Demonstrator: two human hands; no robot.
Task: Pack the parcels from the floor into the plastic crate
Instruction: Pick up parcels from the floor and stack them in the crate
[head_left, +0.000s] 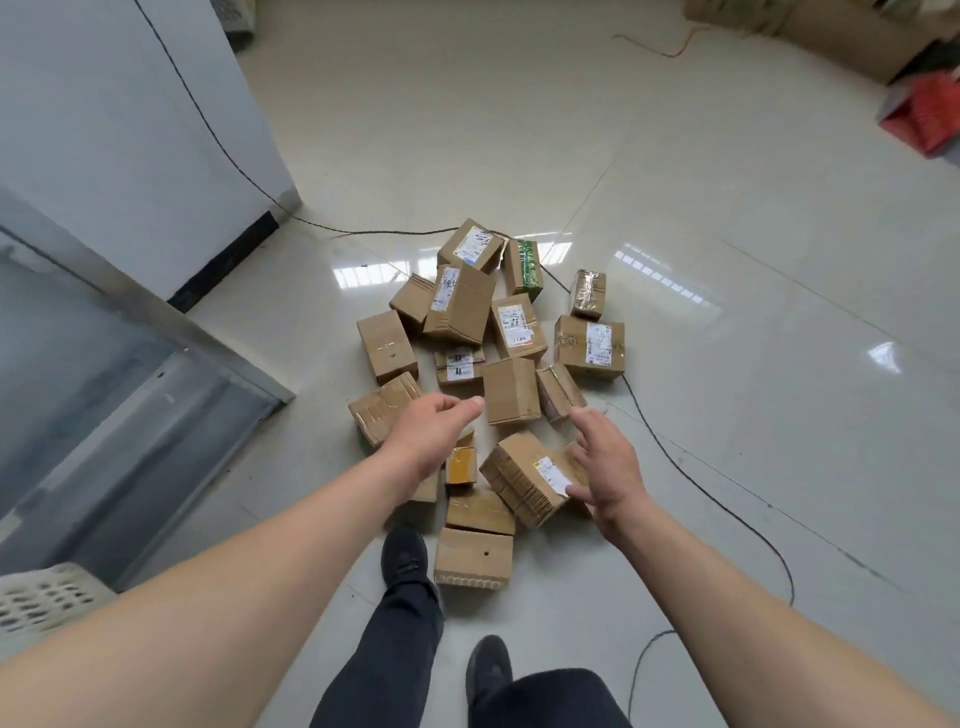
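Observation:
Several small brown cardboard parcels (511, 389) lie in a loose heap on the glossy tiled floor, many with white labels. My left hand (434, 428) reaches over the heap's near left side, fingers relaxed and holding nothing. My right hand (605, 465) hovers with spread fingers beside a tilted labelled parcel (530, 478); I cannot tell whether the thumb touches it. A corner of the white perforated plastic crate (44, 597) shows at the lower left edge, behind my left forearm.
A black cable (727, 512) runs across the floor right of the heap and under it. A white wall corner (156, 156) and a metal-framed glass panel (104, 374) stand to the left. My feet (405, 558) stand just before the parcels. Red and cardboard clutter (924, 111) lies far right.

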